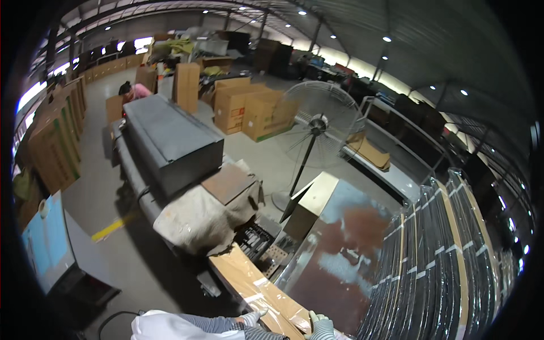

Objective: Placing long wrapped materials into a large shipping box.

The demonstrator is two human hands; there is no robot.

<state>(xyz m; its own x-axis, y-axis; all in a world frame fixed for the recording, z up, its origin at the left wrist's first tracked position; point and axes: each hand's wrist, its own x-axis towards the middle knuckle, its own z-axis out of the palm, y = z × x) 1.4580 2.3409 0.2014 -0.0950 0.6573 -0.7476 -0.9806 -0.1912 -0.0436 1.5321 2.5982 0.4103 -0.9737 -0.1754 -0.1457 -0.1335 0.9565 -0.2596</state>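
Note:
A long flat package [258,283], brown and wrapped in clear film with white tape strips, runs up and away from me at the lower middle. My left hand [253,316], in a pale glove, grips its left edge, thumb towards the top. On the opposite edge, the gloved fingers of my right hand [321,324] curl over the package. Its far end meets a pale cloth cover [195,224] draped over a bench. Close to the right lies a worktop with worn blue and rust-brown paint [334,266]. The package's near end is partly hidden by my arms.
Several film-wrapped dark panels [425,272] stand stacked at the right. A pedestal fan [317,124] stands beyond the worktop. Past the cloth is a long grey metal cabinet [170,133], with a person in pink [137,92] behind it. Cardboard boxes [246,113] stand farther back.

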